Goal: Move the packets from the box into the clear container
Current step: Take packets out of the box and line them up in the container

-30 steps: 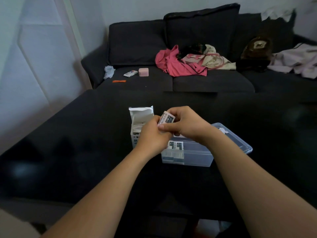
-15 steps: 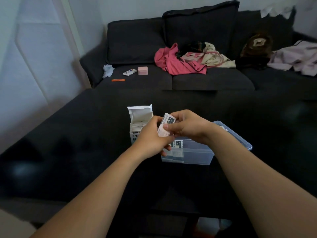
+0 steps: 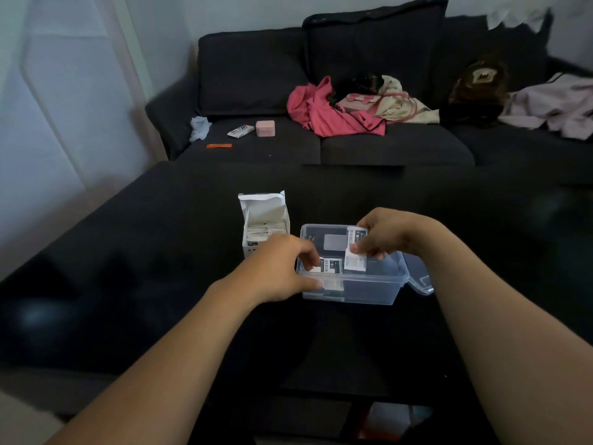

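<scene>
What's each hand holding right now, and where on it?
Right hand pinches a white printed packet near its middle. Left hand grips the clear plastic container at its near-left rim.

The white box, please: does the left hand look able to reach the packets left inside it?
Probably yes. The white box stands open-topped just beyond the left hand, with nothing between them, though that hand now grips the clear container and must let go first.

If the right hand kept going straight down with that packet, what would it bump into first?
Probably the clear container's floor: the right hand holds its packet over the open tub, beside another packet. Depth is hard to judge.
</scene>
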The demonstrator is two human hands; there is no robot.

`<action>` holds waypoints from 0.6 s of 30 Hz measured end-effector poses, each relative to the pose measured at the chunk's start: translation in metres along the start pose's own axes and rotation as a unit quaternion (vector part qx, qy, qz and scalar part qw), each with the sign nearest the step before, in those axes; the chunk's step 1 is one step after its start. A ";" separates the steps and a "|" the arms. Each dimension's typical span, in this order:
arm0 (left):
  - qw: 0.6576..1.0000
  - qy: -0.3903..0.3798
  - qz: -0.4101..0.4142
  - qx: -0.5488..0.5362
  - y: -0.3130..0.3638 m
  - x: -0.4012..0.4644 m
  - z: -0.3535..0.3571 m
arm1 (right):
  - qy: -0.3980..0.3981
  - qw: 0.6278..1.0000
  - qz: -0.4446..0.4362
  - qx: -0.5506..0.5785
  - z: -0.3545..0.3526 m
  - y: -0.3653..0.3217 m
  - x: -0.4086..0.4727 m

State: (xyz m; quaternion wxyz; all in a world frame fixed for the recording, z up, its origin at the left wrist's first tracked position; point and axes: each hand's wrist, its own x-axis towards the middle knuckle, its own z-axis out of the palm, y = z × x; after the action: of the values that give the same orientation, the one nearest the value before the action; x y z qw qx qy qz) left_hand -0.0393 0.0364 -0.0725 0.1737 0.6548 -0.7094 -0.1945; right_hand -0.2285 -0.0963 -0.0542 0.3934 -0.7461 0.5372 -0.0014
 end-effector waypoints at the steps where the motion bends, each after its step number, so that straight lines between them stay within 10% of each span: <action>1: 1.000 -0.004 0.000 0.010 0.001 0.000 0.000 | -0.004 1.000 0.007 -0.024 0.001 -0.002 0.001; 18: 1.000 -0.010 -0.009 0.000 0.003 0.004 0.005 | -0.003 0.966 0.080 -0.245 0.038 -0.002 0.029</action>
State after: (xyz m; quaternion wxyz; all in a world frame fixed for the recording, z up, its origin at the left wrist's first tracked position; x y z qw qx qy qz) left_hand -0.0449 0.0325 -0.0751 0.1648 0.6594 -0.7050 -0.2027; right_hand -0.1984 -0.0970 -0.0917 0.1993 -0.7744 0.5779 0.1635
